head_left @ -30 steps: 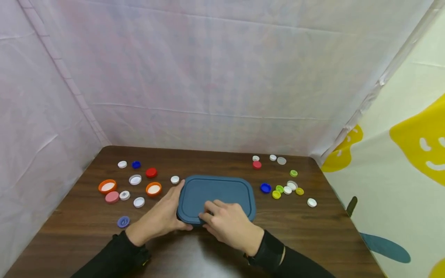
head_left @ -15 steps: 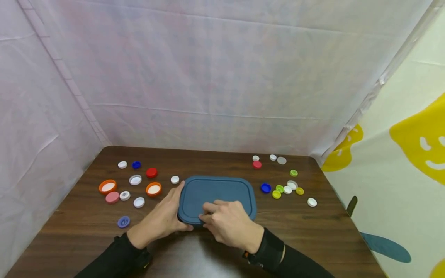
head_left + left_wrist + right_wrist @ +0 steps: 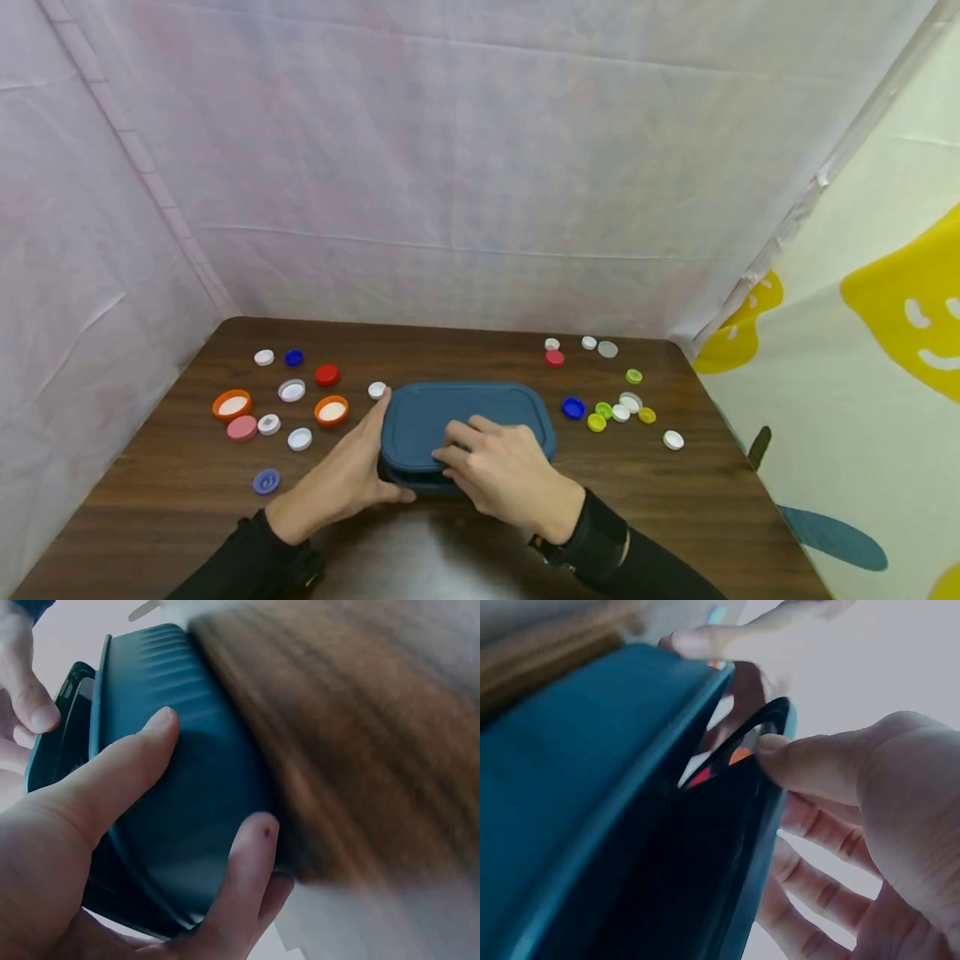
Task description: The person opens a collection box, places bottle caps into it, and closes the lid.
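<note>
A teal rectangular container [image 3: 415, 481] stands on the brown table [image 3: 675, 500], with its matching lid [image 3: 465, 408] on top. My left hand [image 3: 372, 467] grips the container's left end; in the left wrist view, thumb and a finger lie spread across the container's wall [image 3: 187, 795]. My right hand [image 3: 457, 458] pinches the lid's near edge. In the right wrist view the thumb [image 3: 810, 761] is on the lid [image 3: 754, 840], which stands lifted off the container's rim [image 3: 652, 742]. A gap shows between them.
Loose bottle caps lie on both sides. On the left are orange ones [image 3: 232, 404], a red one [image 3: 326, 374] and a purple one [image 3: 266, 481]. On the right are a blue one [image 3: 573, 407], green and yellow ones [image 3: 597, 415] and a white one [image 3: 672, 439]. Pale fabric walls enclose the table.
The lid lay flat on the container before; now my right hand has raised its near edge. My left hand stays on the container's left end.
</note>
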### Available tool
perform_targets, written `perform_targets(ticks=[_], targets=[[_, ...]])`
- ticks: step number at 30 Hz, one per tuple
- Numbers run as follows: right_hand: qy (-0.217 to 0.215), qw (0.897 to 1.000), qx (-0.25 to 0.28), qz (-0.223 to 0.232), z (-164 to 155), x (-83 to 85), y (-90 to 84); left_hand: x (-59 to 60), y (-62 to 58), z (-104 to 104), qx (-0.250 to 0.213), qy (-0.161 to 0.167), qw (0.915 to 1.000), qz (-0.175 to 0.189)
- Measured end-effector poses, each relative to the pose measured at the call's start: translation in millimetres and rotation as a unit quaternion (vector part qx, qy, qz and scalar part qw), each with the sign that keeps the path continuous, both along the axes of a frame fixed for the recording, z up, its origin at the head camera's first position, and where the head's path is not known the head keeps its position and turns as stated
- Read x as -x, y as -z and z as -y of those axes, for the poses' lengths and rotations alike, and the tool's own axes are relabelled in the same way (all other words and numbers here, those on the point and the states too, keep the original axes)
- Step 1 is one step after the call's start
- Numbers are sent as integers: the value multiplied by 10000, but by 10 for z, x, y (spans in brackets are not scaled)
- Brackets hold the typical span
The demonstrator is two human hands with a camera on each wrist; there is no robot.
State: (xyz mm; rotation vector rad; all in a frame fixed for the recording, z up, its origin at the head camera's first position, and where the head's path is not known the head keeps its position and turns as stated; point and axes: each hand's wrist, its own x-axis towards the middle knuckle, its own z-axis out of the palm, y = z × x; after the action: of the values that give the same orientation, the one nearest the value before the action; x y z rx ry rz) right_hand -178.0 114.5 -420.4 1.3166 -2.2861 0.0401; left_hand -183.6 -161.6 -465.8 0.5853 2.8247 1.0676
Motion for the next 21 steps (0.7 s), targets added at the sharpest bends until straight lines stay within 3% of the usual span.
perform_targets(ticks=[8,21], targets=[[-12,9973,100,-729,-37,58,-119,6,-92,91,-167,89,9980,596],[343,9917,381,-1181,-146,267,-165,11,-137,138,-176,292,9971,687]])
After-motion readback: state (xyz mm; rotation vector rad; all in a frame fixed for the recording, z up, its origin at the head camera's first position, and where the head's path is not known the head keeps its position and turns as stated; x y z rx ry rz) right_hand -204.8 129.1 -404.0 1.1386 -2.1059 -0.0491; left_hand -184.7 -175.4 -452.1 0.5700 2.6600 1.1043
